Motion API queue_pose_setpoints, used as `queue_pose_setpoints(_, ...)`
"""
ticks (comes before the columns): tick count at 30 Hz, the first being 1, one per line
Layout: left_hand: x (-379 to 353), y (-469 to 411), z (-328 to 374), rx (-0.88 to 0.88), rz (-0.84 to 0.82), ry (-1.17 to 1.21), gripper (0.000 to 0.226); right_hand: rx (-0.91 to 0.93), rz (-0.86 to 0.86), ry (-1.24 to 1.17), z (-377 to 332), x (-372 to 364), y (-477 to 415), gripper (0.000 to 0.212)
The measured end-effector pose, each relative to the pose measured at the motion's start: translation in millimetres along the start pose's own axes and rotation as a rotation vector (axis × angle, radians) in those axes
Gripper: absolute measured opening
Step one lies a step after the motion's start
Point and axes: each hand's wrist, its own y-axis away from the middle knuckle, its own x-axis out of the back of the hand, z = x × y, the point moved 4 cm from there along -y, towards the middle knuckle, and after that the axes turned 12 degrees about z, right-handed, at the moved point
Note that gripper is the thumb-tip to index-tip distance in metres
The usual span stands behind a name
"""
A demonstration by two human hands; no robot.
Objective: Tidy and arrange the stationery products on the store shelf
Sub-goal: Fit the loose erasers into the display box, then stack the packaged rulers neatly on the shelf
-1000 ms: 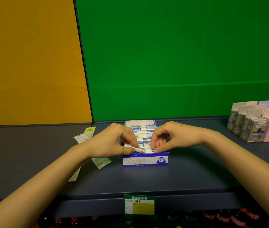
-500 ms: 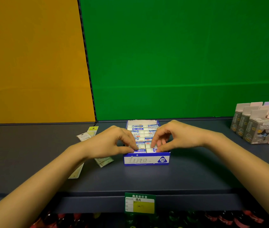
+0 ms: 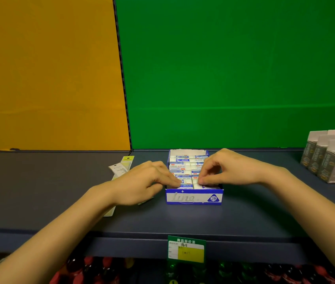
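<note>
Right now the fingers (image 3: 178, 182) of the left hand (image 3: 142, 182) are pressed down on the front-left row of small white erasers (image 3: 183, 167) inside the blue display box (image 3: 194, 198), fingertips flat on a wrapper, nothing clearly gripped. Over on the other side, the right hand (image 3: 230, 170) has its fingers (image 3: 202, 179) curled close together, thumb and forefinger narrow at the front-right row; whether they actually pinch an eraser I cannot tell, the tips hide it.

Moving outward, the box sits just below the centre of the frame on the dark shelf (image 3: 183, 220), its front panel marked "2B", the erasers packed in two columns running back to the rear wall. Just left of the box, partly under the left wrist, lie flat packets (image 3: 121, 167) with yellow and white card backing. At the far right edge stands a cluster of grey and pink cartons (image 3: 330, 158), well apart from the box. On the shelf's front lip, lower centre, hangs a green and yellow price tag (image 3: 186, 250). Behind everything, an orange panel (image 3: 45, 72) fills the upper left and a green panel (image 3: 234, 68) the upper right.
</note>
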Motion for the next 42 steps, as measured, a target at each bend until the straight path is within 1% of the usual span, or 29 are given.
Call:
queue_pose_setpoints(3, -1.5, 7.5, 0.1, 0.005, 0.007, 0.017, 0.050, 0.013, 0.072, 0.095, -10.7, -0.5, -6.9, 0.018)
queue_pose_setpoints(5, 0.6, 16.3, -2.8, 0.035, 0.067, 0.052, 0.051, 0.023, 0.135, 0.096, -22.6, -1.9, -12.3, 0.019)
queue_pose_setpoints(6, 3.7, 22.4, -6.6, 0.064, 0.134, 0.077, 0.050, 0.037, 0.169, 0.090, -30.0, -3.4, -15.6, 0.019)
queue_pose_setpoints(8, 13.8, 38.2, -20.7, 0.169, 0.353, 0.120, 0.045, 0.059, 0.230, 0.075, -45.7, -8.2, -23.7, 0.019)
queue_pose_setpoints(10, 25.4, 58.4, -40.5, 0.338, 0.573, 0.094, 0.032, 0.060, 0.258, 0.052, -60.9, -15.9, -34.0, 0.020)
queue_pose_setpoints(11, 28.9, 67.6, -50.9, 0.436, 0.622, 0.031, 0.025, 0.055, 0.255, 0.050, -67.9, -20.9, -39.9, 0.021)
queue_pose_setpoints(12, 30.3, 75.7, -60.2, 0.533, 0.604, -0.064, 0.020, 0.050, 0.243, 0.058, -75.1, -26.5, -45.8, 0.022)
queue_pose_setpoints(13, 29.1, 82.0, -68.0, 0.619, 0.533, -0.166, 0.018, 0.046, 0.219, 0.076, -82.1, -33.3, -51.8, 0.023)
queue_pose_setpoints(15, 21.3, 89.9, -78.3, 0.710, 0.373, -0.305, 0.027, 0.042, 0.150, 0.114, -95.3, -49.0, -63.2, 0.025)
queue_pose_setpoints(16, 17.3, 91.6, -79.8, 0.722, 0.333, -0.337, 0.034, 0.035, 0.118, 0.131, -100.9, -57.4, -68.4, 0.026)
queue_pose_setpoints(18, 13.1, 91.7, -79.1, 0.717, 0.325, -0.391, 0.046, 0.003, 0.076, 0.192, -108.7, -73.1, -77.0, 0.028)
queue_pose_setpoints(21, 11.2, 89.9, -78.2, 0.705, 0.331, -0.421, 0.049, -0.079, 0.034, 0.325, -111.6, -90.8, -85.6, 0.038)
queue_pose_setpoints(24, 11.0, 89.8, -82.6, 0.729, 0.286, -0.363, 0.040, -0.141, 0.020, 0.394, -110.1, -101.1, -89.5, 0.049)
queue_pose_setpoints(27, 13.3, 89.8, -91.4, 0.799, 0.232, -0.254, 0.032, -0.194, 0.024, 0.378, -109.4, -105.9, -92.8, 0.050)
queue_pose_setpoints(30, 16.1, 87.5, -100.3, 0.906, 0.197, -0.061, 0.024, -0.260, -0.032, 0.348, -108.6, -105.3, -95.8, 0.050)
queue_pose_setpoints(33, 17.6, 84.0, -106.6, 0.968, 0.170, 0.125, 0.026, -0.319, -0.121, 0.327, -107.9, -105.3, -99.6, 0.052)
queue_pose_setpoints(36, 19.0, 81.7, -109.0, 0.981, 0.123, 0.170, 0.022, -0.355, -0.203, 0.274, -110.4, -106.3, -99.4, 0.057)
queue_pose_setpoints(38, 18.9, 82.2, -111.5, 0.981, 0.109, 0.187, 0.023, -0.376, -0.225, 0.211, -111.6, -105.5, -98.1, 0.059)
queue_pose_setpoints(40, 17.1, 84.1, -114.9, 0.968, 0.101, 0.213, 0.025, -0.384, -0.227, 0.162, -111.3, -108.0, -98.8, 0.056)
queue_pose_setpoints(42, 14.8, 85.0, -116.0, 0.939, 0.093, 0.214, 0.024, -0.386, -0.186, 0.137, -111.1, -113.6, -100.1, 0.049)
